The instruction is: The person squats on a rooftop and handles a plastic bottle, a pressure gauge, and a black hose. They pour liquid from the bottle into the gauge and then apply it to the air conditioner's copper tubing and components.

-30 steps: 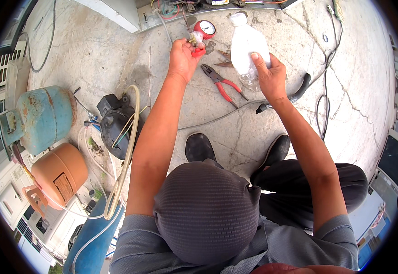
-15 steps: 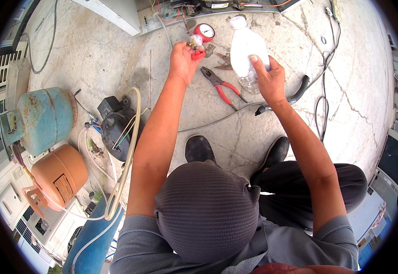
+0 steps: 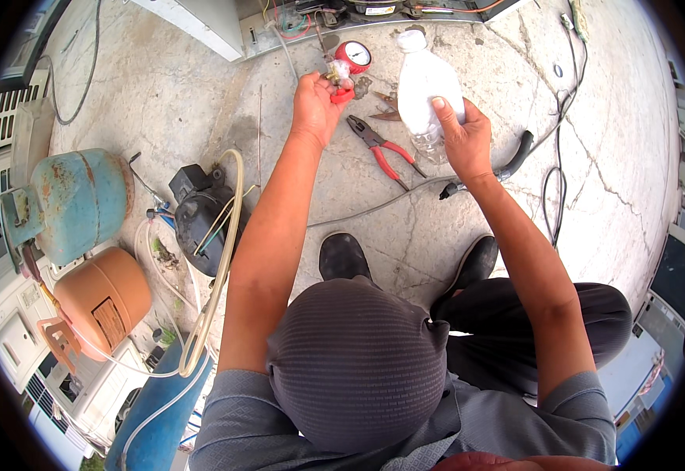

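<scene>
My left hand (image 3: 316,108) is closed at the brass fitting of a red-rimmed pressure gauge (image 3: 353,56), its fingers by a red knob (image 3: 342,96). Clear plastic wraps part of the fitting. My right hand (image 3: 467,140) grips the lower side of a plastic bottle (image 3: 429,88) with white contents or coating and a white cap, tilted with its cap away from me. Combination pliers (image 3: 379,145) with red handles lie opened on the concrete between my hands. Beyond them is a rusty tool (image 3: 386,110), partly hidden by the bottle.
To the left stand a teal gas cylinder (image 3: 79,204), an orange one (image 3: 107,302), and a black compressor (image 3: 199,216) with looped hoses. An open metal unit (image 3: 280,39) with wires is at the far edge. Black cable (image 3: 560,141) and a foam-covered pipe (image 3: 515,155) lie to the right.
Almost nothing differs. The bottle and the gauge have shifted very slightly in the picture; both hands keep their grips.
</scene>
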Motion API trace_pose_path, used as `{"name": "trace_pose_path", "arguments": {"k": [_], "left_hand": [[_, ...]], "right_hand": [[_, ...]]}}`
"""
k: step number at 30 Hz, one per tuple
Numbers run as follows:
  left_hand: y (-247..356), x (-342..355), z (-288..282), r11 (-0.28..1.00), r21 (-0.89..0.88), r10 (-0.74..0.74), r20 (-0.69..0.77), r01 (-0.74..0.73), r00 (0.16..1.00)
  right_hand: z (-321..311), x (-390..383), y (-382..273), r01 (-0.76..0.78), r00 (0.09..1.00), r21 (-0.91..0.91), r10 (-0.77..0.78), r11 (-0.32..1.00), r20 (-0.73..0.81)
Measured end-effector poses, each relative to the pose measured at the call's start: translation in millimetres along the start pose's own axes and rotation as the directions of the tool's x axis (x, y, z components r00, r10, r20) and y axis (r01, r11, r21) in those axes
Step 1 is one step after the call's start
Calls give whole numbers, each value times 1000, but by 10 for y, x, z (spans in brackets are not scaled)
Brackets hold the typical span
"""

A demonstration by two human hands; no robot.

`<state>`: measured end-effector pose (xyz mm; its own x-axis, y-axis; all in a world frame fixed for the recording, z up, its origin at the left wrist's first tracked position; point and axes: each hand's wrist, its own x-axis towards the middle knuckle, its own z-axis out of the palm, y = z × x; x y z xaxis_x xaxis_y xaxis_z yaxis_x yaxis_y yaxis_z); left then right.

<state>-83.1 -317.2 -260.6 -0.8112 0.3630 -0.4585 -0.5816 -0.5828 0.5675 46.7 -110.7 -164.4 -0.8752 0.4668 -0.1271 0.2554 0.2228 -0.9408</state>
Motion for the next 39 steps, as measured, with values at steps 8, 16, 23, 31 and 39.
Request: {"name": "trace_pose_path", "arguments": {"k": [8, 16, 23, 31, 39], "left_hand": [[3, -3, 25, 1000, -14, -23, -22, 23, 999], [12, -14, 35, 1000, -14, -22, -20, 21, 1000], [14, -3, 23, 999, -7, -33, -30, 33, 999], [20, -15, 0, 999, 23, -38, -34, 39, 999], [-60, 2, -83, 900, 420, 175, -111, -113, 978]], "right_hand": [[3, 4, 21, 9, 1000, 0, -9, 1000, 2], [19, -9, 2, -6, 1000, 30, 6, 1000, 10], [23, -24, -79, -30, 999, -14, 30, 999, 10], [38, -24, -31, -35, 999, -5, 35, 999, 0], [58, 32, 11, 19, 999, -56, -18, 998, 28]]}}
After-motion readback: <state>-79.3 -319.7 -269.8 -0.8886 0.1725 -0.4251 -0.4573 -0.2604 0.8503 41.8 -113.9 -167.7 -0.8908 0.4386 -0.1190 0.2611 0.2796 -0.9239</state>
